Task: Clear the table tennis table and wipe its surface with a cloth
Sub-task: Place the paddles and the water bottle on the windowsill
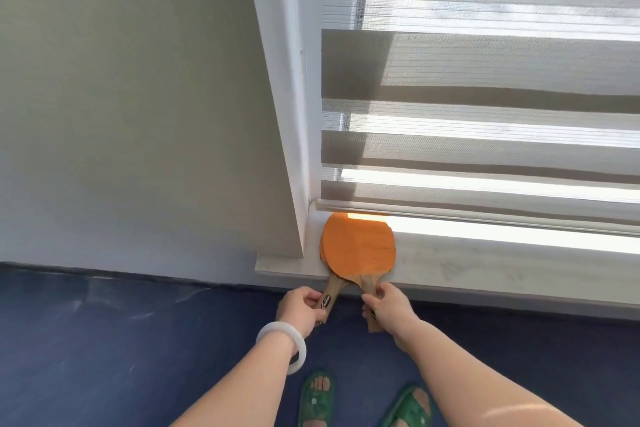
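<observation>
Two table tennis paddles with orange rubber lie stacked on the white windowsill (485, 263), blades against the blind. The top paddle (360, 246) covers most of the lower paddle (333, 291), whose wooden handle sticks out to the left. My left hand (301, 308), with a white bangle on its wrist, grips the lower paddle's handle. My right hand (388, 305) grips the top paddle's wooden handle. Both handles hang over the sill's front edge. No table tennis table or cloth is in view.
A striped roller blind (485, 114) hangs down to the sill. A beige wall (138, 114) fills the left. The floor (104, 340) is dark blue. My feet in green sandals (317, 399) stand just below the sill.
</observation>
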Demonstrator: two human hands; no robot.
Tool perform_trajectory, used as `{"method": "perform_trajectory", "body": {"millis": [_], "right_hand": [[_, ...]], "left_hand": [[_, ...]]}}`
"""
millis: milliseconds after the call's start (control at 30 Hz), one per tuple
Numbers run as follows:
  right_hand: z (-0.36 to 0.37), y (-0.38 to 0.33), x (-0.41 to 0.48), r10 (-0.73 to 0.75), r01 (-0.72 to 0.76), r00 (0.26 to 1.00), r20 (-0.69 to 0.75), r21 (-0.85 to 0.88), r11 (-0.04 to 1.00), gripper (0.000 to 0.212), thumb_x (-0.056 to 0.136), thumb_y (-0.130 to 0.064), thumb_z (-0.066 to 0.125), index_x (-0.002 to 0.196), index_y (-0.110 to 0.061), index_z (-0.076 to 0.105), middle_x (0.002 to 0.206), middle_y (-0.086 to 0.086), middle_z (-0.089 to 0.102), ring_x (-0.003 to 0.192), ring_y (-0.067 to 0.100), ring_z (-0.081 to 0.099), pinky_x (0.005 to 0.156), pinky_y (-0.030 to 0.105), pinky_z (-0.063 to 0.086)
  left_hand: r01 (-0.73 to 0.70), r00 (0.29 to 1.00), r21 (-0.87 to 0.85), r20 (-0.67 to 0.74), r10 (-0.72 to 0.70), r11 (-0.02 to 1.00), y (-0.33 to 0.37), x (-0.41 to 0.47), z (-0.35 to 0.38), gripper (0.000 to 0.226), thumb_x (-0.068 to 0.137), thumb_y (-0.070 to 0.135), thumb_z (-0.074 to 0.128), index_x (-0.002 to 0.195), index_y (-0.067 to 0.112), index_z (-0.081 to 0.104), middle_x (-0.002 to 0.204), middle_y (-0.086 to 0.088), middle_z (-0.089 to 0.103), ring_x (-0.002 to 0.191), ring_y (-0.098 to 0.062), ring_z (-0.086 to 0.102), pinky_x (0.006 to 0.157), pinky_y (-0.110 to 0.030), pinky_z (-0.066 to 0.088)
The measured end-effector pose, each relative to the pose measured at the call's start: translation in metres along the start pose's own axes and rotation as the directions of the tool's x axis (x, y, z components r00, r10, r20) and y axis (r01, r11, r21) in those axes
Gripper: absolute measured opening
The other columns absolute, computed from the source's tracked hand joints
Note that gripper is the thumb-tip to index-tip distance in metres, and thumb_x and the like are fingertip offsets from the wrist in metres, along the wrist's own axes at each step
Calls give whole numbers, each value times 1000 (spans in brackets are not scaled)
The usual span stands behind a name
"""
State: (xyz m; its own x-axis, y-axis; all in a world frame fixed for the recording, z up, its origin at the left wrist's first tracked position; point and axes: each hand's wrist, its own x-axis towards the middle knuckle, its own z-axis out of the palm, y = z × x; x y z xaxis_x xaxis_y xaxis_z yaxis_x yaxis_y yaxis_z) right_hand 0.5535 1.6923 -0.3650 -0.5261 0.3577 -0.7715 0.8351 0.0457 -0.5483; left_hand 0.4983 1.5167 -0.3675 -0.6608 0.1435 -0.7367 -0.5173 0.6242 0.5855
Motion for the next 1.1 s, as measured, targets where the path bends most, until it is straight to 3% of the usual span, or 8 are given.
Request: {"method": "perform_trajectory", "body": {"millis": [267, 433, 600, 700, 867, 1100], "right_hand": [[0, 4, -4, -9, 8, 1000, -8, -14, 1000, 24, 98, -16, 58, 121, -12, 57, 95, 10, 69, 81, 20, 68, 63, 27, 52], [0, 6, -7, -6, 5, 1000, -13, -60, 998, 25, 97, -20, 60, 120, -12, 57, 98, 8, 68, 87, 22, 68, 77, 38, 59], [-2, 4, -13, -33, 26, 999, -30, -215, 976, 30, 97, -28, 60, 122, -13, 55, 107, 3, 61, 94, 19, 58, 66, 28, 43], [-3, 3, -17, -29, 18, 999, -44, -233, 972, 32, 97, -30, 60, 123, -12, 54, 107, 3, 61, 93, 18, 57, 62, 27, 41], [-13, -7, -31, -66, 29, 991, -119, -285, 958, 28, 98, -29, 58, 119, -11, 55, 105, 2, 59, 92, 18, 55, 69, 28, 41], [-64, -5, -73, -91, 45, 956, -279, -164, 985, 27, 98, -25, 58, 121, -10, 56, 106, 2, 55, 93, 17, 52, 76, 27, 41]], "left_hand": [[-19, 1000, 22, -16, 19, 1000, -1, -6, 0, 30, 83, 0, 71, 102, 22, 65, 96, 3, 68, 91, -17, 67, 85, -38, 59], [-34, 999, 114, -13, 36, 993, -1, -9, -2, 31, 83, 5, 73, 109, 20, 66, 98, 5, 69, 93, -15, 66, 90, -37, 56], [-70, 997, 190, -31, 77, 979, 5, -10, -7, 27, 85, 9, 72, 110, 18, 67, 100, 5, 70, 95, -13, 65, 86, -29, 53], [-80, 996, 192, -33, 88, 978, 6, -12, -11, 26, 85, 9, 72, 109, 18, 67, 99, 5, 69, 95, -13, 65, 85, -28, 53], [-105, 993, 215, -26, 114, 971, 11, -18, -17, 26, 86, 10, 72, 108, 20, 65, 103, 5, 67, 97, -13, 63, 88, -31, 53], [-320, 947, 303, 81, 311, 897, 60, -31, -5, 22, 89, 11, 69, 105, 24, 62, 103, 6, 65, 98, -12, 61, 80, -23, 47]]}}
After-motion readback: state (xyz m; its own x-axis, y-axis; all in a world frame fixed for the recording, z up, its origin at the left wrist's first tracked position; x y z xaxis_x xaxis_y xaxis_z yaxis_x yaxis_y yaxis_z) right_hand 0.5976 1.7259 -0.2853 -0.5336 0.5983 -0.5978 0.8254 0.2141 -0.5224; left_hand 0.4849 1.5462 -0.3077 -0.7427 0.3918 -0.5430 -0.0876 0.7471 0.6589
